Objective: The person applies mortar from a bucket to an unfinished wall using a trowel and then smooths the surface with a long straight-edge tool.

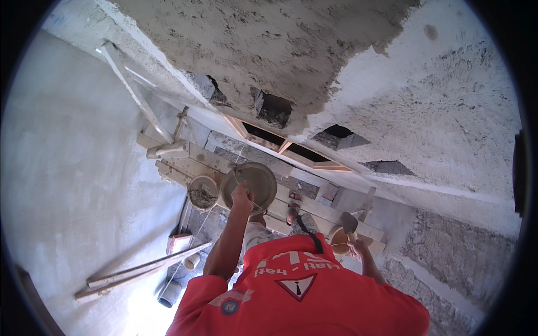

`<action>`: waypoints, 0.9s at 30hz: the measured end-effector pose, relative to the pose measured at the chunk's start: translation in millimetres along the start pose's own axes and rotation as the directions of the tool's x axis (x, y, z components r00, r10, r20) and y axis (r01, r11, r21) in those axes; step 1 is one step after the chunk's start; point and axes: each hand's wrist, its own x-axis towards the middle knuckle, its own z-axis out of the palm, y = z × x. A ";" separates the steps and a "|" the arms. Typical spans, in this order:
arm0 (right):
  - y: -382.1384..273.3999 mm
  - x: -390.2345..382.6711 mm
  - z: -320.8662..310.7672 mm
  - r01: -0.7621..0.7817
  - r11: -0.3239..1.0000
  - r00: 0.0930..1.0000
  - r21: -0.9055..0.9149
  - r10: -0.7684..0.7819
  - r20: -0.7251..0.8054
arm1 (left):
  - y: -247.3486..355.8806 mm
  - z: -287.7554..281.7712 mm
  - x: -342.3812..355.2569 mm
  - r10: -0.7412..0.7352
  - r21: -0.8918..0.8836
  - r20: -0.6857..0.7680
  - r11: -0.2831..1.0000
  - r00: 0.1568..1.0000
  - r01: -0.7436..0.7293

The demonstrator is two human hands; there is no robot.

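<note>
My left hand [242,197] is closed around the thin handle of a round grey bucket [264,183], whose wide mouth faces up. What lies inside looks grey and smooth; I cannot tell how full it is. Close by on its left is a smaller pale bucket [203,193] with lumpy grey mortar in it. Over on the right, my right hand [358,249] grips the wooden handle of a trowel [348,222], its dark blade pointing away from me. Below that hand, a tan bucket [338,238] is partly hidden.
I stand on wooden scaffold planks [193,162]. Ahead rises a wall with darker, rough plaster [252,50], several square holes [276,109] and a wooden frame [286,147]. Loose boards [145,271] lean at the lower left. A leaning pole [134,89] stands left; a cord runs past the planks.
</note>
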 end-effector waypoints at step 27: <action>43.2 -36.2 -87.1 -0.008 0.920 1.000 -0.392 0.016 0.015 | -167.2 -11.1 129.3 -0.005 0.790 0.430 -0.481 0.903 -0.379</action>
